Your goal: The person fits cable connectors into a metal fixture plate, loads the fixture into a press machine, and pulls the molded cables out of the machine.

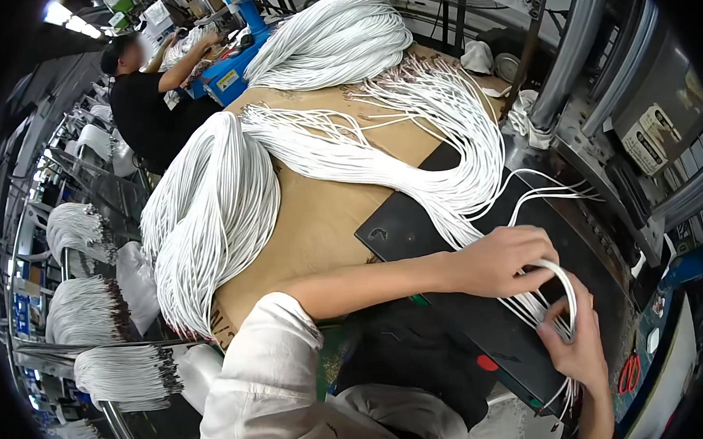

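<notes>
My left hand (503,261) is closed, its fingers pinching the upper end of a bent loop of white cables (563,281). Below and to the right, my right hand (578,341) curls its thumb and fingers round the same cables, whose loose ends hang out beneath it. More white cables (446,195) run from the far bundle down under my left hand across a black board (396,229). A few separate strands (537,192) arch off to the right toward the machine.
Large white cable bundles lie at the left (211,203) and back (334,41) of the brown cardboard (320,221). A metal machine (618,150) stands at the right, with red-handled scissors (629,373) below it. Cable bundles hang on racks (125,378) at far left. Another person (143,103) works beyond.
</notes>
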`<action>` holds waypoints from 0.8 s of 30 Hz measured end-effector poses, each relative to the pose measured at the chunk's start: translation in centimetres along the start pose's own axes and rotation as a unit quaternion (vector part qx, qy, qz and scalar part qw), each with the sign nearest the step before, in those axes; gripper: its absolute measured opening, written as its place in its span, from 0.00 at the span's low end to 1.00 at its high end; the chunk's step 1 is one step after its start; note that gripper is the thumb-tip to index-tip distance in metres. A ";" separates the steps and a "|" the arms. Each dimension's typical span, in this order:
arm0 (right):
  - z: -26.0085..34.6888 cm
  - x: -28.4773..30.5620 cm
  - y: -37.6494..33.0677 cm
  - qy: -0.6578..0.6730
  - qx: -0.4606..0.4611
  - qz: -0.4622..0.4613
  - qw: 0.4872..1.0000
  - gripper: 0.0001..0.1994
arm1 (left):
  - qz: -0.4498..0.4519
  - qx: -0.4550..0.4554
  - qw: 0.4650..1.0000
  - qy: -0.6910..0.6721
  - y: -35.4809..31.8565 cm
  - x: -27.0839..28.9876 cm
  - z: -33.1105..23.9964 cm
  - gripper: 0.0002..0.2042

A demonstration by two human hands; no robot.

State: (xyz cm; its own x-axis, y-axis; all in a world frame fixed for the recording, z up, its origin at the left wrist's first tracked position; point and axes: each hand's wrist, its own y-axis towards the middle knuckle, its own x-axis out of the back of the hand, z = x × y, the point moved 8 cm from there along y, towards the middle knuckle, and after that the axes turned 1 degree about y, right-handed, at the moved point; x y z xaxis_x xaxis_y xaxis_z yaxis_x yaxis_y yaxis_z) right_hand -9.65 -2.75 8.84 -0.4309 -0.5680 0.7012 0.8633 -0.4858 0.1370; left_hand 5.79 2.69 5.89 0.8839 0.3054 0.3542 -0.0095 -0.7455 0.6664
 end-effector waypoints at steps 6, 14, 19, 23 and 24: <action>-3.3 5.6 -3.5 0.171 -0.198 0.103 0.960 0.30 | -0.071 0.013 0.997 0.007 -0.3 1.1 1.9 0.09; -2.6 0.0 -1.8 -0.045 -0.024 0.096 0.994 0.18 | -0.036 -0.110 0.993 -0.008 -0.5 0.6 -0.8 0.09; -7.8 2.6 -6.4 0.187 -0.219 -0.059 0.956 0.11 | -0.122 0.220 0.940 -0.228 -0.4 2.4 3.9 0.10; -10.7 8.6 -11.4 0.101 -0.261 -0.051 0.959 0.11 | -0.063 0.118 0.987 -0.093 1.0 0.4 4.2 0.12; -11.6 9.8 -13.1 0.069 -0.294 -0.044 0.952 0.13 | -0.029 0.038 0.999 -0.005 1.9 -0.3 3.7 0.13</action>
State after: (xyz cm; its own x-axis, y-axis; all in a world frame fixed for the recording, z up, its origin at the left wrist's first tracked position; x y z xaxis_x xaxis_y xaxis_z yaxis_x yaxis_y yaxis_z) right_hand -28.27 -9.67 5.83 -0.5607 -0.5695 0.6011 0.5431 -0.8009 -0.2522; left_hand 7.18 -0.96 4.60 0.8864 0.3439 0.3099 0.0774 -0.7702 0.6331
